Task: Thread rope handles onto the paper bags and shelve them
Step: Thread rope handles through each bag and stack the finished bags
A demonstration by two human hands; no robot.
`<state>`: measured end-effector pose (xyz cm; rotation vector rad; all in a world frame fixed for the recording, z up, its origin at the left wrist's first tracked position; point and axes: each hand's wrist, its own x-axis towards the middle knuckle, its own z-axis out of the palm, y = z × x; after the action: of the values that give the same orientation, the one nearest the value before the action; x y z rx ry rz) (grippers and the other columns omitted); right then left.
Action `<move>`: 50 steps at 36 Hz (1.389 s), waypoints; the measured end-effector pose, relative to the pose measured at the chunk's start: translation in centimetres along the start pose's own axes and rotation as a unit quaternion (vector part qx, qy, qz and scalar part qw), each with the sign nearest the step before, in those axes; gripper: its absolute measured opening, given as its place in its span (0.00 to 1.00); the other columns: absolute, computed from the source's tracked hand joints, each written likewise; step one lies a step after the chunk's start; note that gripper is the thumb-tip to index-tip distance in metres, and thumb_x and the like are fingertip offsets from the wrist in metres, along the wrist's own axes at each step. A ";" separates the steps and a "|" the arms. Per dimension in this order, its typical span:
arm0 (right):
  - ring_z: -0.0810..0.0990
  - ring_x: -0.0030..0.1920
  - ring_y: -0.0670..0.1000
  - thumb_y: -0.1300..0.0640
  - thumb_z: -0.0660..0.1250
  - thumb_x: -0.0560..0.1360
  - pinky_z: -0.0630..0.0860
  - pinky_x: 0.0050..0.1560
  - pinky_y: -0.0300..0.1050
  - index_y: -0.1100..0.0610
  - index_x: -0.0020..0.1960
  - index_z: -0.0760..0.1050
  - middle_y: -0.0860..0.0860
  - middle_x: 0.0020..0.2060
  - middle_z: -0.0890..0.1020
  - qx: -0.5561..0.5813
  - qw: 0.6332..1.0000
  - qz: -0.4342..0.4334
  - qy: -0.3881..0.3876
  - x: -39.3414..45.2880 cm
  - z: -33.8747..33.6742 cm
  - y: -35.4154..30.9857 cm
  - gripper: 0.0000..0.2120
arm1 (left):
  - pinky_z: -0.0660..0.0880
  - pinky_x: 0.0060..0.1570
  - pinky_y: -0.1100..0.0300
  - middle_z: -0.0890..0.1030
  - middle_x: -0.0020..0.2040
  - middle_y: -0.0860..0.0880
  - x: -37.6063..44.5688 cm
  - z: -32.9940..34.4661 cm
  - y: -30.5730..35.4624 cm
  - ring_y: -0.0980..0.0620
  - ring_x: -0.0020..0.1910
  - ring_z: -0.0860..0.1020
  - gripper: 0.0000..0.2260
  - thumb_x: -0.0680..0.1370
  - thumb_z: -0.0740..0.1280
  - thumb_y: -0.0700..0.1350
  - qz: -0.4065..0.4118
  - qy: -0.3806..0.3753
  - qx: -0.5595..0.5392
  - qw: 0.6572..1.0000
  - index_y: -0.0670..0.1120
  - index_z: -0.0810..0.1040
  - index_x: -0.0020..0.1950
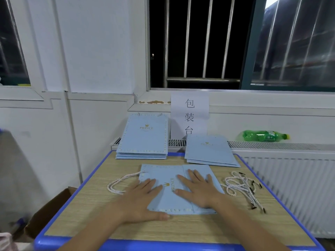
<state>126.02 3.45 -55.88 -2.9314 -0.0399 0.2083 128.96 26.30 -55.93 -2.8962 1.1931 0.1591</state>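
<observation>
Hands (143, 198): two; bag stacks (143, 136): two.

A folded paper bag (174, 189) lies flat at the centre of the desk (90, 223), both hands on it: the left hand (143, 200) near its left edge, the right hand (197, 189) to the right. A rope handle (120, 182) trails from the bag's left side. Loose rope handles (243, 187) lie to its right. Behind, a stack of bags (143, 138) leans at left, another pile of bags (210, 151) at right. A plastic bottle (264, 136) lies on the radiator (282, 171) beyond.
</observation>
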 end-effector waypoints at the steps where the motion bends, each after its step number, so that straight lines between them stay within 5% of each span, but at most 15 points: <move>1: 0.32 0.75 0.52 0.18 0.33 0.52 0.32 0.71 0.64 0.39 0.76 0.40 0.51 0.76 0.37 0.004 1.000 -0.001 0.002 0.0 0.0 -0.1 0.56 | 0.37 0.74 0.56 0.41 0.78 0.52 0.1 -0.1 -0.1 0.55 0.76 0.39 0.51 0.60 0.43 0.80 0.001 0.013 0.013 1.000 0.55 0.42 0.78; 5: 0.33 0.75 0.54 0.17 0.37 0.52 0.32 0.71 0.65 0.41 0.77 0.42 0.53 0.77 0.39 0.014 0.999 -0.022 -0.021 -0.6 -0.4 -1.2 0.57 | 0.60 0.70 0.57 0.61 0.76 0.47 0.0 -0.7 0.3 0.49 0.74 0.62 0.49 0.64 0.37 0.75 0.045 0.075 0.090 0.992 0.48 0.59 0.76; 7: 0.33 0.75 0.53 0.18 0.43 0.56 0.32 0.71 0.64 0.41 0.77 0.43 0.52 0.77 0.40 0.013 0.998 -0.033 -0.050 -1.1 -0.7 -2.1 0.54 | 0.77 0.47 0.62 0.81 0.58 0.48 0.4 -0.6 -0.3 0.53 0.53 0.80 0.43 0.73 0.35 0.71 0.094 0.171 0.163 0.967 0.46 0.78 0.62; 10: 0.32 0.75 0.53 0.23 0.55 0.65 0.32 0.71 0.65 0.41 0.76 0.41 0.52 0.77 0.39 -0.022 0.994 -0.049 -0.099 -1.8 -1.4 -3.2 0.48 | 0.67 0.21 0.66 0.80 0.31 0.57 1.2 0.4 -1.8 0.60 0.24 0.77 0.36 0.81 0.36 0.60 0.113 0.278 0.229 0.926 0.51 0.82 0.37; 15: 0.45 0.77 0.56 0.36 0.64 0.73 0.45 0.74 0.62 0.44 0.77 0.43 0.52 0.77 0.49 -0.092 0.990 -0.064 -0.084 -1.6 -3.2 -4.3 0.43 | 0.61 0.16 0.62 0.75 0.24 0.53 1.7 -1.5 -2.9 0.53 0.19 0.73 0.31 0.84 0.41 0.54 0.168 0.377 0.253 0.875 0.49 0.76 0.31; 19: 0.70 0.65 0.56 0.51 0.60 0.79 0.69 0.59 0.49 0.47 0.72 0.65 0.52 0.66 0.73 -0.080 0.991 -0.092 0.047 -1.7 -5.8 -5.6 0.21 | 0.57 0.17 0.66 0.74 0.22 0.52 1.4 -5.3 -2.2 0.51 0.17 0.71 0.19 0.74 0.54 0.53 0.163 0.401 0.275 0.858 0.48 0.76 0.29; 24: 0.76 0.53 0.56 0.49 0.57 0.81 0.68 0.44 0.45 0.50 0.63 0.75 0.53 0.55 0.79 -0.123 0.974 -0.100 0.161 -2.6 -9.0 -6.8 0.14 | 0.53 0.23 0.68 0.74 0.22 0.51 1.7 -8.6 -2.3 0.49 0.17 0.71 0.14 0.68 0.57 0.53 0.100 0.433 0.220 0.868 0.45 0.76 0.32; 26: 0.76 0.47 0.56 0.51 0.57 0.81 0.64 0.39 0.45 0.53 0.55 0.77 0.54 0.45 0.78 -0.138 0.961 -0.107 0.214 -3.0 -9.9 -7.0 0.12 | 0.63 0.24 0.64 0.76 0.25 0.51 1.9 -9.3 -2.2 0.49 0.21 0.74 0.12 0.68 0.61 0.52 0.086 0.484 0.171 0.854 0.45 0.78 0.35; 28: 0.75 0.44 0.58 0.52 0.56 0.80 0.61 0.36 0.46 0.55 0.47 0.76 0.54 0.38 0.75 -0.139 0.949 -0.107 0.260 -3.3 -10.5 -7.0 0.11 | 0.73 0.49 0.53 0.82 0.38 0.47 2.2 -9.4 -2.3 0.47 0.38 0.80 0.14 0.70 0.61 0.52 0.055 0.545 0.128 0.827 0.44 0.80 0.45; 30: 0.71 0.41 0.59 0.52 0.57 0.80 0.57 0.32 0.46 0.55 0.38 0.69 0.53 0.33 0.72 -0.108 0.945 -0.097 0.293 -3.4 -11.0 -6.8 0.14 | 0.59 0.68 0.52 0.79 0.60 0.43 2.5 -9.2 -2.4 0.46 0.62 0.73 0.22 0.72 0.61 0.53 -0.001 0.586 0.078 0.806 0.42 0.73 0.61; 35: 0.66 0.37 0.59 0.54 0.58 0.79 0.57 0.30 0.47 0.56 0.34 0.61 0.54 0.31 0.69 -0.007 0.930 -0.071 0.361 -3.7 -11.9 -6.3 0.16 | 0.53 0.73 0.51 0.50 0.77 0.37 2.6 -8.9 -1.1 0.45 0.76 0.50 0.38 0.74 0.61 0.60 -0.044 0.579 -0.084 0.809 0.47 0.47 0.76; 42: 0.81 0.49 0.56 0.55 0.65 0.77 0.78 0.52 0.51 0.58 0.51 0.79 0.56 0.48 0.83 0.426 0.830 -0.089 0.349 -4.5 -12.3 -6.1 0.07 | 0.49 0.73 0.54 0.34 0.77 0.49 3.1 -8.2 0.6 0.52 0.77 0.42 0.44 0.74 0.68 0.57 -0.124 0.435 -0.395 0.800 0.51 0.41 0.78; 45: 0.82 0.51 0.49 0.59 0.65 0.78 0.79 0.52 0.47 0.52 0.56 0.77 0.49 0.52 0.83 0.561 0.777 -0.076 0.274 -4.0 -11.2 -5.1 0.08 | 0.49 0.72 0.55 0.38 0.78 0.50 2.7 -8.2 0.4 0.53 0.77 0.41 0.44 0.75 0.68 0.55 -0.151 0.388 -0.504 0.757 0.50 0.41 0.78; 47: 0.82 0.50 0.48 0.61 0.65 0.78 0.78 0.47 0.42 0.53 0.58 0.75 0.49 0.52 0.82 0.598 0.764 -0.056 0.236 -3.7 -10.0 -4.3 0.10 | 0.59 0.67 0.62 0.55 0.77 0.53 2.6 -8.1 -0.1 0.54 0.75 0.57 0.39 0.76 0.68 0.53 -0.178 0.335 -0.539 0.753 0.48 0.47 0.78; 50: 0.82 0.49 0.53 0.65 0.66 0.75 0.78 0.45 0.45 0.58 0.60 0.72 0.55 0.53 0.81 0.624 0.752 0.010 0.210 -2.7 -7.1 -2.8 0.14 | 0.69 0.31 0.77 0.80 0.46 0.57 2.5 -7.2 -1.0 0.66 0.36 0.77 0.05 0.78 0.67 0.44 -0.192 0.271 -0.551 0.765 0.48 0.74 0.53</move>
<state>124.30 4.70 -48.01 -1.5572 0.1445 -0.3243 132.04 24.94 -49.09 -4.4036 0.4782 -0.0098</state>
